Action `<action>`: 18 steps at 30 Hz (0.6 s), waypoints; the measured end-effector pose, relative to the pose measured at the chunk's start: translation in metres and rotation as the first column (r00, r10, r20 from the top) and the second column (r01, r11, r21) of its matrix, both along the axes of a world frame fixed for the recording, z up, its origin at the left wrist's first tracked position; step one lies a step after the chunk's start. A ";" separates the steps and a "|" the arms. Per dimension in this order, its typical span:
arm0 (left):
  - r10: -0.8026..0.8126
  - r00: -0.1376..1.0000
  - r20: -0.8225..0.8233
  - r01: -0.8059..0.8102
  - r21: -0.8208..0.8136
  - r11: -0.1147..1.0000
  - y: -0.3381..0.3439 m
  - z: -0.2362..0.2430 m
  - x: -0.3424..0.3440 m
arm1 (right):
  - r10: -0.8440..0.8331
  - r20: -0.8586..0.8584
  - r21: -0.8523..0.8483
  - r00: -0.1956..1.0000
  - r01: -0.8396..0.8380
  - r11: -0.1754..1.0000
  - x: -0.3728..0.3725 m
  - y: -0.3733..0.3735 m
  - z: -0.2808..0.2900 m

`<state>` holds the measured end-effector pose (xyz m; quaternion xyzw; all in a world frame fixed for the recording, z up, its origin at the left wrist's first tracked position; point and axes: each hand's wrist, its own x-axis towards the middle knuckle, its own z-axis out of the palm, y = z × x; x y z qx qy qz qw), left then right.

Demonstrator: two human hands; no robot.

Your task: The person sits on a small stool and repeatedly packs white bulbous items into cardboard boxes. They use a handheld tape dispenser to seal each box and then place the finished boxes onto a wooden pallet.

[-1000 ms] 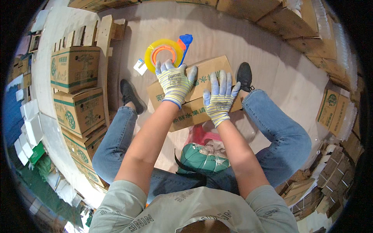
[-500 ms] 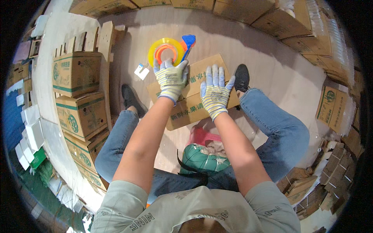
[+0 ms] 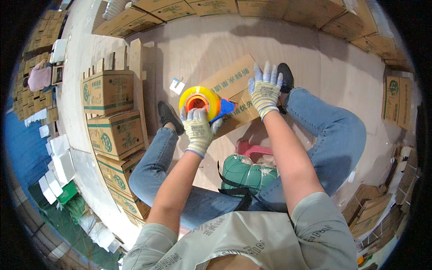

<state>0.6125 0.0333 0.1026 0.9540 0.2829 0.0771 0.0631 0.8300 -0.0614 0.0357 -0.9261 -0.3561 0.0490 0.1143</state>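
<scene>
A cardboard carton with green print lies between my feet, its flaps folded over along a seam. My gloved left hand grips a tape dispenser with a wide yellow roll, an orange core and a blue end. Its fingers curl at the near side of the core, and the thumb reaches toward the blue end. The dispenser is over the left end of the carton. My right hand, in a matching striped glove, lies flat with fingers spread on the carton's right part.
Stacked printed cartons stand beside a wooden pallet at the left. More boxes line the far side. A green cushioned seat with pink parts sits between my legs. A small white cut piece lies on the floor.
My left hand has drawn the tape dispenser nearer, off the floor beyond the carton to over its left end. My right hand stays on the carton, with its fingers more spread.
</scene>
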 end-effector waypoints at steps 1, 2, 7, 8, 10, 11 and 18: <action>0.025 1.000 -0.019 -0.025 -0.020 0.999 0.004 0.001 0.005 | -0.065 -0.114 0.061 0.991 0.072 0.996 0.006 -0.001 -0.006; 0.049 0.998 -0.039 -0.050 -0.039 0.998 0.010 0.003 0.009 | -0.120 -0.229 0.115 0.966 0.150 0.982 0.012 -0.003 -0.014; 0.478 0.830 0.286 -0.132 -0.733 0.668 0.049 0.011 -0.017 | -0.189 -0.455 0.005 0.870 0.214 0.977 0.023 -0.007 0.001; 0.677 0.708 0.203 -0.050 -0.941 0.335 0.054 0.011 -0.022 | -0.207 -0.436 -0.007 0.876 0.227 0.974 0.025 -0.005 -0.002; 0.685 0.715 0.143 0.005 -0.980 0.200 0.062 0.019 -0.022 | -0.221 -0.448 -0.014 0.867 0.240 0.971 0.026 -0.004 0.000; 0.687 0.720 0.094 -0.021 -0.987 0.157 0.060 0.020 -0.021 | -0.223 -0.479 -0.015 0.849 0.245 0.969 0.026 -0.005 0.002; 0.404 0.903 -0.143 -0.322 -0.848 0.420 0.077 -0.001 -0.016 | -0.255 -0.525 -0.069 0.812 0.258 0.964 0.027 0.001 0.007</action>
